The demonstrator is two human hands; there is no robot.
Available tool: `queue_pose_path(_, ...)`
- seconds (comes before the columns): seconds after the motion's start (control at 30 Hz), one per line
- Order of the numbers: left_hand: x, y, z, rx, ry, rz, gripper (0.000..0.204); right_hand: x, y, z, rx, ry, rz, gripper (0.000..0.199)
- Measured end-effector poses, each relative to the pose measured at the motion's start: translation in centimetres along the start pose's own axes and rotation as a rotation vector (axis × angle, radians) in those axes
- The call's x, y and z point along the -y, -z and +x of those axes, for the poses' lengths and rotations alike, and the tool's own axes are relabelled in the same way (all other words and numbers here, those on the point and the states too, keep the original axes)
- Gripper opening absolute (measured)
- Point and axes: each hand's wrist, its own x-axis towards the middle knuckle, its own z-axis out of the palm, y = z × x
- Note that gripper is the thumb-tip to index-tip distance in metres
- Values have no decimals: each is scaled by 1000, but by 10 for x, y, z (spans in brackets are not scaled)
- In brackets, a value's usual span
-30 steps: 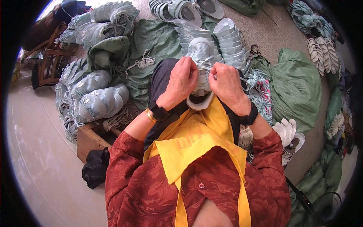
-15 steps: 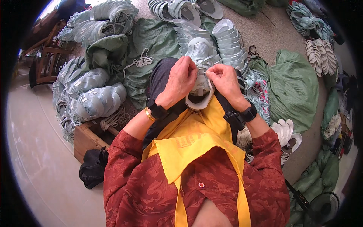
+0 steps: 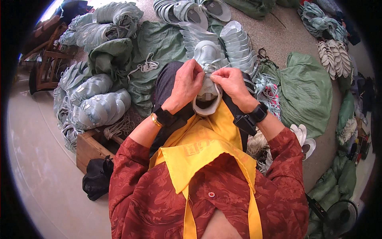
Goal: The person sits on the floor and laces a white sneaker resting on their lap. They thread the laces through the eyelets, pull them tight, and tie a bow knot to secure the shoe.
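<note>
Left hand [image 3: 187, 85] and right hand [image 3: 232, 81] both pinched on shoe [image 3: 207, 85] lacing, shoe resting on lap. Risk: lace slips from fingertips; shoe unsupported below, could tip off.

Pale blue-grey shoe [image 3: 207, 75], toe pointing away, opening toward the person, on the lap

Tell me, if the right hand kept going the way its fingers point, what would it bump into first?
Probably the left hand. The right hand points leftward across the pale grey-green mesh sneaker on the lap, fingertips nearly meeting there, though depth is unclear.
</note>
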Motion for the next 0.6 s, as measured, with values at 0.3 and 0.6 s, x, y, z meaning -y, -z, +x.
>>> queue_pose_path(0.3,-1,1,-1,36,-45,54,8,6,5,1,80,-46,90,9)
queue_pose_path(0.6,-3,10,1,186,-10,-17,10,11,6,0,92,5,-6,12)
